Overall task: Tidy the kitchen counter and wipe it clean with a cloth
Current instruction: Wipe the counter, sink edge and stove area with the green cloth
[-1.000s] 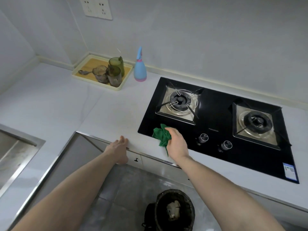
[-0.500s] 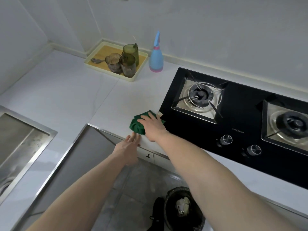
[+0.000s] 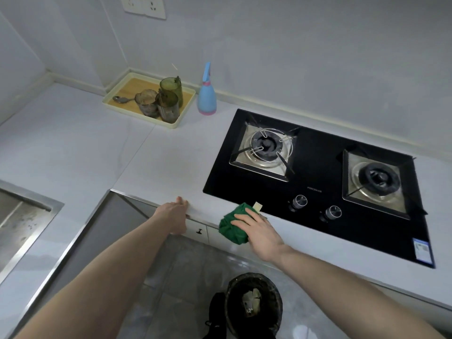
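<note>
Right hand (image 3: 259,231): flat fingers pressing green cloth (image 3: 231,227) on counter (image 3: 171,155) front edge, beside hob (image 3: 315,182) corner.
Left hand (image 3: 175,216): relaxed, resting on counter lip, holding nothing.
Open room: bare counter leftward toward tray (image 3: 149,100).

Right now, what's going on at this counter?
A person is wiping the white kitchen counter. The right hand presses a bunched green cloth flat against the counter's front edge, just at the near-left corner of the black gas hob. The left hand rests on the counter edge beside it, holding nothing. Further back, a tray holds glasses and a spoon, with a blue spray bottle next to it. A bin stands on the floor below.
</note>
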Motion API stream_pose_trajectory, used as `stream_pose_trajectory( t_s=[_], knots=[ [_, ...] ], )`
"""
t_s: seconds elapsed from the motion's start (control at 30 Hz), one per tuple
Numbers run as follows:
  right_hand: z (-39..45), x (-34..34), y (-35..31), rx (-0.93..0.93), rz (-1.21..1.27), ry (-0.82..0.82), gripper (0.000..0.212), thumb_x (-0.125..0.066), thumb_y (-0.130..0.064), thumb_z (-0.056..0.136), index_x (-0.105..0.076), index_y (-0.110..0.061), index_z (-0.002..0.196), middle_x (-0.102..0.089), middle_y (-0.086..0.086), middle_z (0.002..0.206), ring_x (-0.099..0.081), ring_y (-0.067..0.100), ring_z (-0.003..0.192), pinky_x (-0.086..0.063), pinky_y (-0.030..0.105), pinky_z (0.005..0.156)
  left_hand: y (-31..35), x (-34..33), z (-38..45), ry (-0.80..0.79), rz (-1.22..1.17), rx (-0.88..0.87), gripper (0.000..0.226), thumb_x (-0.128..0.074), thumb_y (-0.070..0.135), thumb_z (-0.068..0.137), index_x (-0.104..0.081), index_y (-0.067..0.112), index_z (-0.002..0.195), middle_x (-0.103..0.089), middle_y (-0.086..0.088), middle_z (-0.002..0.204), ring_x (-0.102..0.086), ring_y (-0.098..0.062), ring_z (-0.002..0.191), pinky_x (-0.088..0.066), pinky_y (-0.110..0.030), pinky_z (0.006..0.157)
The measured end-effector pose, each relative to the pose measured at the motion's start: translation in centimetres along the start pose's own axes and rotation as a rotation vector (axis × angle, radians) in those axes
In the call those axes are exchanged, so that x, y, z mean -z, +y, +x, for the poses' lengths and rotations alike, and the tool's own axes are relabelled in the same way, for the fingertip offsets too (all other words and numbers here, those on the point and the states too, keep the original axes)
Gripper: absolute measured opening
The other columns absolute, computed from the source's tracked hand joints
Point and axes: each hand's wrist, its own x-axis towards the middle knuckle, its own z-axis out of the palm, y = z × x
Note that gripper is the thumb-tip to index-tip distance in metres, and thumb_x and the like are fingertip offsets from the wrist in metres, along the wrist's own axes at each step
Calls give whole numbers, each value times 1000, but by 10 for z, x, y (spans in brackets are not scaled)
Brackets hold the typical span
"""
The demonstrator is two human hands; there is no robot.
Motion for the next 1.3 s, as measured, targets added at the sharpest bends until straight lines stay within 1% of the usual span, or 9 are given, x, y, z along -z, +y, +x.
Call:
stream_pose_trajectory(
  t_s=[0.17, 0.4, 0.53, 0.63, 0.77, 0.87, 1.0, 1.17, 1.3],
  knots=[
    [-68, -9, 18, -189, 67, 39, 81, -50, 6, 85, -32, -34, 154, -27, -11, 161, -14, 23, 153, -29, 45, 119, 8, 4, -3, 8, 16, 15, 78, -54, 18, 84, -22, 10, 155, -17, -10, 163, -54, -32, 130, -52, -37, 98],
    [-107, -15, 8, -331, 177, 75, 73, -58, 6, 82, -46, -30, 145, -41, -10, 152, -29, 18, 143, -35, 43, 115, 12, 4, -8, 5, 29, 15, 73, -49, 16, 82, -25, 6, 151, -25, -12, 153, -55, -31, 127, -52, -37, 99],
    [-141, -15, 12, -389, 210, 97, 67, -61, 0, 83, -50, -30, 142, -49, -10, 143, -41, 15, 133, -36, 35, 114, 17, 4, -11, 22, 30, 29, 74, -43, 16, 86, -18, 4, 154, -16, -15, 160, -49, -33, 135, -48, -38, 106],
    [-165, -12, 19, -444, 214, 154, 66, -58, 0, 83, -49, -33, 140, -51, -13, 139, -43, 15, 129, -38, 36, 111, 21, 5, -16, 16, 29, 39, 76, -44, 15, 87, -14, 3, 156, -11, -16, 163, -46, -34, 137, -47, -38, 106],
    [-185, 5, 32, -479, 238, 281, 69, -51, 7, 80, -53, -28, 139, -53, -11, 138, -43, 15, 128, -38, 32, 110, 32, 13, -17, 16, 59, 120, 78, -52, 17, 76, -32, 6, 151, -31, -12, 156, -49, -33, 132, -51, -40, 99],
    [-192, 20, 54, -517, 223, 365, 67, -52, 6, 78, -55, -28, 136, -55, -10, 136, -47, 17, 126, -42, 35, 105, 67, 26, -24, 112, 63, 93, 62, -56, 29, 84, -45, 14, 143, -24, -10, 160, -41, -33, 135, -49, -41, 101],
    [-187, 31, 85, -550, 231, 378, 67, -52, 5, 81, -53, -26, 140, -53, -8, 139, -45, 17, 130, -41, 35, 107, 128, 37, -34, 249, -41, -89, 76, -61, 26, 85, -32, 18, 155, -10, -7, 168, -22, -30, 150, -45, -42, 108],
    [-182, 27, 124, -542, 212, 270, 72, -58, 5, 79, -49, -26, 144, -49, -6, 145, -41, 20, 136, -40, 38, 111, 208, 30, -46, 190, -90, -227, 84, -61, 25, 89, -19, 20, 161, -3, -2, 170, -11, -25, 155, -36, -44, 118],
    [-214, 14, 173, -525, 154, 142, 78, -66, -1, 80, -42, -29, 149, -39, -7, 154, -29, 23, 146, -33, 41, 117, 271, 22, -50, 141, -57, -239, 83, -57, 24, 90, -15, 21, 161, 1, -1, 170, -11, -24, 155, -34, -43, 119]
  ],
)
